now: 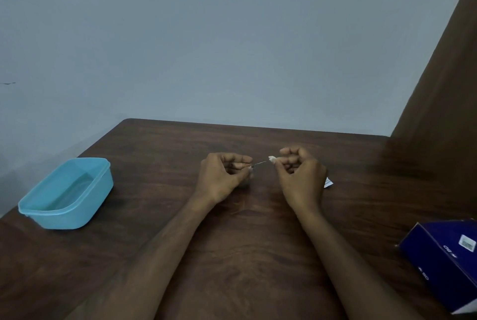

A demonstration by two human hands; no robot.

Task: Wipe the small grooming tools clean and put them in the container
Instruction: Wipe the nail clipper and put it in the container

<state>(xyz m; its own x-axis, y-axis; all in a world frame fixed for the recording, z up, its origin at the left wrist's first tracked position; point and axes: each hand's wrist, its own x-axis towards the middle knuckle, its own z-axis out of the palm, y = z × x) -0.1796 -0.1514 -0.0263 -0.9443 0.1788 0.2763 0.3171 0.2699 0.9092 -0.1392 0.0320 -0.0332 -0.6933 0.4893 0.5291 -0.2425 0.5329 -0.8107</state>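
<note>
The blue tub (68, 194) sits at my far left on the table (160, 154), lid off — I see nothing inside it. A dark blue box (444, 265) lies at the right edge. My left hand (222, 177) pinches a thin metal tool (259, 163); my right hand (300, 177) pinches a small white wipe (271, 159) at its tip. A scrap of wrapper (328, 183) peeks out beside that hand — grey wall behind.

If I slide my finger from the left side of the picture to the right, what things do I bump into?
Blue container → left hand → thin metal tool → white wipe → right hand → small white packet → dark blue box.
</note>
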